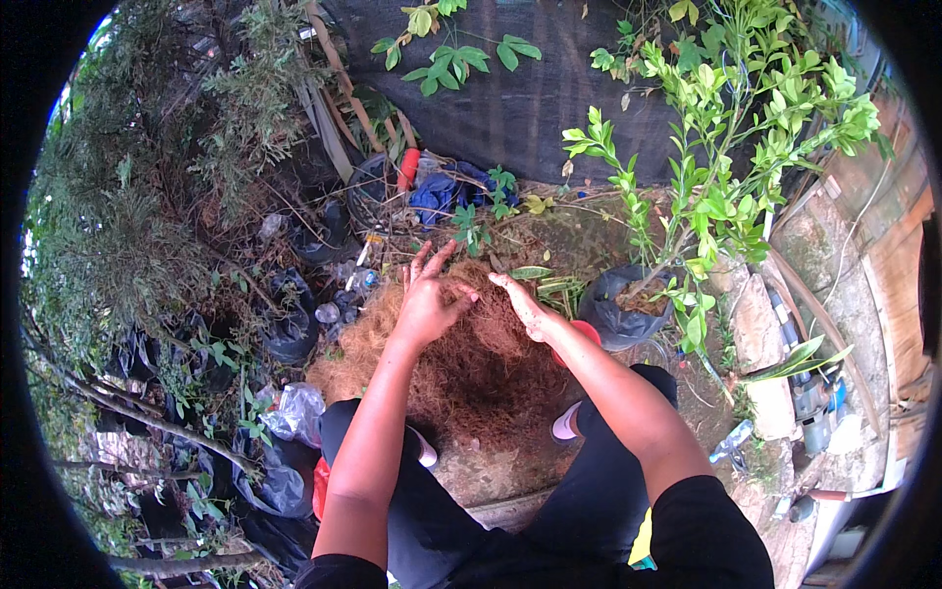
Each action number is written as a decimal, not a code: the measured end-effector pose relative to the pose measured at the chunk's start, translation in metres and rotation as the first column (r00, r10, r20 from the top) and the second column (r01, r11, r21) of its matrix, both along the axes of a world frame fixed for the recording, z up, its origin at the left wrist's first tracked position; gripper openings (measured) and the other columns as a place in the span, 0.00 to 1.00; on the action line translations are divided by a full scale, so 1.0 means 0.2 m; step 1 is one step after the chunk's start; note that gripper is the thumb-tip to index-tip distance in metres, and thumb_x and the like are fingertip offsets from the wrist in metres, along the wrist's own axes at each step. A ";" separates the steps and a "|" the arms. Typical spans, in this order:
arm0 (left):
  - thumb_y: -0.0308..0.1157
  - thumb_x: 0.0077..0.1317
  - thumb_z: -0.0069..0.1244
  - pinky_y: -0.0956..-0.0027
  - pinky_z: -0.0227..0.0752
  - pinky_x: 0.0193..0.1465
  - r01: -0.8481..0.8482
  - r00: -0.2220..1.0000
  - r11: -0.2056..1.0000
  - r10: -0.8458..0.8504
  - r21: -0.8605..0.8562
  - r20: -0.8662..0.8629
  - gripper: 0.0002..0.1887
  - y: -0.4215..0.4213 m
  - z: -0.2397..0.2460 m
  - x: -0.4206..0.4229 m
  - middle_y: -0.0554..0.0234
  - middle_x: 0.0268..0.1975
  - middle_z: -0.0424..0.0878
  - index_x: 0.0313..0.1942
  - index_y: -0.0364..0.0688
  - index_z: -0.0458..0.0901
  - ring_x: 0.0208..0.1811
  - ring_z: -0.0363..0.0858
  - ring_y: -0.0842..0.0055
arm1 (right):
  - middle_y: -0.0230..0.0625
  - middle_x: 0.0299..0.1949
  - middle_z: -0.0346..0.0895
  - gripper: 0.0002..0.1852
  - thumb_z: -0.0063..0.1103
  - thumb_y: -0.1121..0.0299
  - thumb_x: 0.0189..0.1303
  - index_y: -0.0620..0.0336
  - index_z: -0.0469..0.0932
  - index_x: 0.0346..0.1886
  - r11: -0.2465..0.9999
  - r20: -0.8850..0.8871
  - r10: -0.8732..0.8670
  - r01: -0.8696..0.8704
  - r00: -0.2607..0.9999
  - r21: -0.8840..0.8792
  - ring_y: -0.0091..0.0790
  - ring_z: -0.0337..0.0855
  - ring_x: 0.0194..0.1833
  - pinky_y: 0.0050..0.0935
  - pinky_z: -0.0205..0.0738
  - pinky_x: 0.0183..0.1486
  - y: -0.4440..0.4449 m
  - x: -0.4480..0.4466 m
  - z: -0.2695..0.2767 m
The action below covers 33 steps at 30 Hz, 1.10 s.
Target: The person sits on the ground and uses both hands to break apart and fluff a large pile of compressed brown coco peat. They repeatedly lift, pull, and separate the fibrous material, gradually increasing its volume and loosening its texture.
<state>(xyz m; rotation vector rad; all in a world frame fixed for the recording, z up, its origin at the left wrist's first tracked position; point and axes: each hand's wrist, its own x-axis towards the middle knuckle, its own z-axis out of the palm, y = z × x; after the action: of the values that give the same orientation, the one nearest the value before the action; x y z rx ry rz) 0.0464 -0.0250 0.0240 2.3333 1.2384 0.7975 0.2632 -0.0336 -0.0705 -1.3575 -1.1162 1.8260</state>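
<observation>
A clump of brown coconut fibre (494,318) rises between my two hands above a loose heap of the same fibre (464,401). My right hand (524,305) lies along the right side of the clump, its palm turned inward against it and its thumb hidden. On the left, my left hand (434,302) has its thumb and forefinger curved towards each other at the clump's edge, with the other fingers spread. Whether strands are pinched there is not clear. Lighter, golden fibre (353,346) spreads on the heap's left side.
A potted shrub in a black plastic bag (622,313) stands at right, with a red container (586,333) beside my right forearm. Plastic bottles (335,313) and a clear plastic bag (294,412) lie left. Dark netting (515,110) hangs behind.
</observation>
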 end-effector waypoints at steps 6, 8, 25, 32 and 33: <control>0.34 0.56 0.67 0.50 0.44 0.79 -0.048 0.987 0.999 0.047 0.005 0.155 0.08 0.02 0.03 -0.02 0.56 0.73 0.68 0.37 0.51 0.92 0.80 0.48 0.53 | 0.34 0.84 0.25 0.50 0.37 0.24 0.63 0.39 0.44 0.82 1.000 -0.062 -0.004 0.005 0.998 0.010 0.39 0.26 0.82 0.59 0.21 0.77 -0.01 0.00 0.06; 0.34 0.58 0.66 0.50 0.45 0.79 -0.072 0.974 0.997 0.079 -0.040 0.211 0.06 0.02 0.03 -0.03 0.56 0.72 0.70 0.37 0.50 0.92 0.80 0.51 0.54 | 0.33 0.84 0.26 0.49 0.37 0.25 0.64 0.40 0.45 0.82 0.999 -0.062 -0.042 0.041 0.997 -0.030 0.38 0.27 0.82 0.55 0.23 0.78 -0.02 -0.01 0.09; 0.30 0.61 0.65 0.60 0.63 0.70 -0.048 0.751 0.983 0.153 -0.177 0.642 0.07 0.09 0.00 -0.07 0.50 0.60 0.81 0.38 0.41 0.90 0.67 0.73 0.65 | 0.31 0.84 0.36 0.44 0.38 0.31 0.68 0.42 0.51 0.81 0.998 -0.029 -0.063 0.063 0.998 0.005 0.34 0.35 0.82 0.47 0.27 0.80 -0.06 -0.03 0.17; 0.32 0.61 0.65 0.59 0.65 0.69 -0.081 0.886 0.987 0.134 -0.137 0.444 0.07 0.06 0.03 -0.08 0.53 0.60 0.80 0.38 0.41 0.91 0.66 0.75 0.64 | 0.32 0.84 0.36 0.43 0.37 0.31 0.68 0.43 0.53 0.80 0.999 -0.094 -0.035 0.038 0.995 0.025 0.34 0.32 0.82 0.45 0.25 0.80 -0.06 -0.02 0.15; 0.32 0.61 0.65 0.58 0.64 0.70 -0.062 0.905 0.993 0.100 -0.104 0.413 0.06 0.05 0.04 -0.07 0.55 0.60 0.80 0.37 0.42 0.91 0.66 0.74 0.63 | 0.33 0.84 0.36 0.43 0.37 0.30 0.68 0.43 0.53 0.80 0.999 -0.076 -0.028 0.031 0.997 0.029 0.34 0.32 0.82 0.46 0.25 0.80 -0.06 -0.02 0.14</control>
<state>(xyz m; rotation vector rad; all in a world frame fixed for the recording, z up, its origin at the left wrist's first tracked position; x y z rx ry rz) 0.0325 -0.0144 0.0314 1.9127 1.1554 1.1716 0.2586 -0.0446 -0.0425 -1.2707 -1.0749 1.8165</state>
